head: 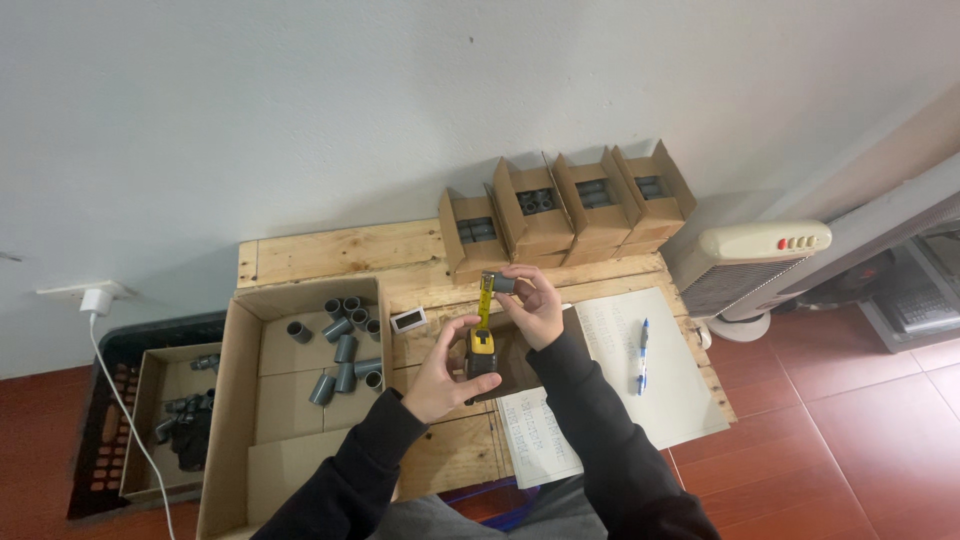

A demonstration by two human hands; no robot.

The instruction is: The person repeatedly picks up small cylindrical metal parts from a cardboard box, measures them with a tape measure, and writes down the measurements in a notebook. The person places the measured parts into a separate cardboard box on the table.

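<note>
A yellow tape measure (482, 352) is gripped by the left hand (440, 375); just beyond it, a grey pipe fitting (503, 284) is pinched by the right hand (535, 305) against the drawn-out tape.

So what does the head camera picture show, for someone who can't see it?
The left hand holds a yellow tape measure while the right hand holds a grey pipe piece against its tape, above a wooden pallet table.
</note>
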